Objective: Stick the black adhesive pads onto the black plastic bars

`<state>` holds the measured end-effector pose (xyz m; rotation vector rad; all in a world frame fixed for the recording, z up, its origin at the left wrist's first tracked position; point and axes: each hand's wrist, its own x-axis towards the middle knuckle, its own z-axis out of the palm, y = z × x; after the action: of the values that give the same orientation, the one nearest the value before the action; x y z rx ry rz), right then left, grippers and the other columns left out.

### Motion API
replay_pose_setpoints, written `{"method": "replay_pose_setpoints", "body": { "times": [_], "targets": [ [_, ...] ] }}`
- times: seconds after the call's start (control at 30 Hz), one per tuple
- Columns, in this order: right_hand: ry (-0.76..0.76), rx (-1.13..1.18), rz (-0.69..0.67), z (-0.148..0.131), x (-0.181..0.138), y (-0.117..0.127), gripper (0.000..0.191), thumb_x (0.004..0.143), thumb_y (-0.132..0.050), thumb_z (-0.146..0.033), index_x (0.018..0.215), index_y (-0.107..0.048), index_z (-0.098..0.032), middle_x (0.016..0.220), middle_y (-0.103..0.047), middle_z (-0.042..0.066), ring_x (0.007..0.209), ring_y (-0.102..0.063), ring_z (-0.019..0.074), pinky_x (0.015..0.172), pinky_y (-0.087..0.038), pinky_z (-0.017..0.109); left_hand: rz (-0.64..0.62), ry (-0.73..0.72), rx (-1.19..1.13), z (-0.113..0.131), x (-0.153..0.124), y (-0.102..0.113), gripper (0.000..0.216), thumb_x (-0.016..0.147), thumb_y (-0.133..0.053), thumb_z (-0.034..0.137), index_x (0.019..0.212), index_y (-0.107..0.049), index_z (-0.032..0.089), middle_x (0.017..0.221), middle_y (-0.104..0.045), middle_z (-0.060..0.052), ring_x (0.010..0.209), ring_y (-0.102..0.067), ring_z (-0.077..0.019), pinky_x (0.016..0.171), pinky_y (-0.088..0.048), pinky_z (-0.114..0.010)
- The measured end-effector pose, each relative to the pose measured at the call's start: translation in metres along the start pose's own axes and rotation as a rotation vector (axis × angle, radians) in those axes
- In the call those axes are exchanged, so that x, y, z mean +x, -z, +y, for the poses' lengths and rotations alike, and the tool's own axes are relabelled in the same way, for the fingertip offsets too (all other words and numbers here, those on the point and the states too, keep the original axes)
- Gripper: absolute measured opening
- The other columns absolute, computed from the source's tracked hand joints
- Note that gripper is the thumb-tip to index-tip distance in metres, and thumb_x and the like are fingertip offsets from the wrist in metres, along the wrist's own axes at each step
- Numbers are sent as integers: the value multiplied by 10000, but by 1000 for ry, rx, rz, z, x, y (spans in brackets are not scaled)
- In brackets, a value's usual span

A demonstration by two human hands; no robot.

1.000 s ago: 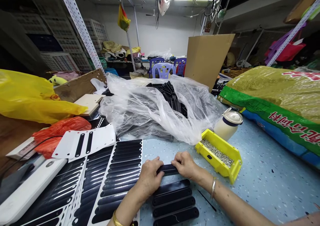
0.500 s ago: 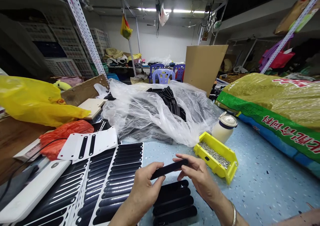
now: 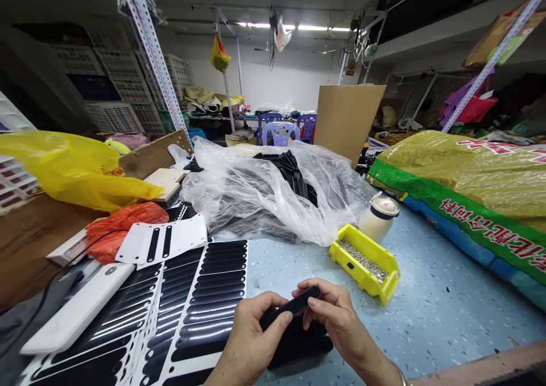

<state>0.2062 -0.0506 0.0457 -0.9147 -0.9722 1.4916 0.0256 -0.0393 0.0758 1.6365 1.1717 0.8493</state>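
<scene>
One black strip [image 3: 302, 300] was held above the counter's [image 3: 426, 283] near middle, pinched in the grips of left hand [image 3: 256, 337] and right hand [image 3: 341, 320]; the strip's completion could not be confirmed. Dark pieces [image 3: 301, 349] lay beneath, partly hidden. Much stock was judged left, the near-left sheets [image 3: 191, 365] being filled with strips [image 3: 202, 349].

A pale blue, speckled tabletop [image 3: 430, 283] bears a crowded spread. White sheets [image 3: 194, 366] lined with glossy black shapes cover its near left. A translucent plastic bag [image 3: 239, 198], parted over black pieces [image 3: 294, 175], sprawls across the far middle. Right of center sits a yellow bin [image 3: 362, 279] of small metal bits [image 3: 363, 261], a cream flask [image 3: 375, 225] just beyond. A bulky green-and-yellow sack [image 3: 469, 187] lines the right side. Dark strips [image 3: 301, 349], partly hidden, appear to lie at the near middle.
</scene>
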Motion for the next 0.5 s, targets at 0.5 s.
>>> {"method": "replay_pose_setpoints", "body": {
  "times": [0.5],
  "targets": [
    [11, -409, 52, 2, -2, -13, 248, 801, -625, -426, 791, -617, -179, 597, -557, -30, 531, -517, 121, 508, -420, 221, 45, 135, -101, -23, -8, -18, 456, 805, -545, 560, 522, -497, 205, 427, -541, -9, 423, -484, -139, 451, -321, -235]
  ]
}}
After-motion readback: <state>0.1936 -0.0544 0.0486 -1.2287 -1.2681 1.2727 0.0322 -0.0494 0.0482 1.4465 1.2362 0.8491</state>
